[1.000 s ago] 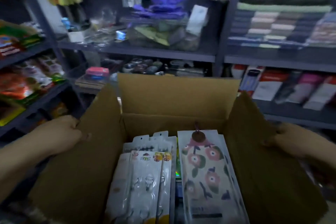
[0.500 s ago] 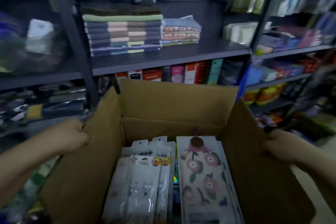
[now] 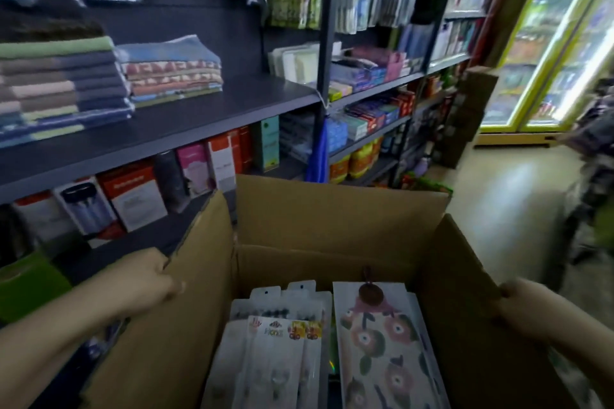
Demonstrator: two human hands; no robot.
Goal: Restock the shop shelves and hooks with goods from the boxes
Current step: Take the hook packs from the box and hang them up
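Right now I carry the open cardboard box (image 3: 332,226) between my two hands, its mouth just below and between my fingers. My left hand (image 3: 146,279) grips the outside of the left flap (image 3: 186,292), fingers curled round its edge; my right hand (image 3: 528,305) holds the right flap (image 3: 465,292) the same way, though those fingers are mostly hidden behind the card. Inside, nearer my left fingers, lie stiff blister cards of hooks (image 3: 275,352); nearer my right, flat floral packets (image 3: 382,342). I judge the load light to moderate, but the flaps are bendy, so a hold lower on the walls would be firmer. The packs are slick and thin; I would pinch each by its top hang tab.
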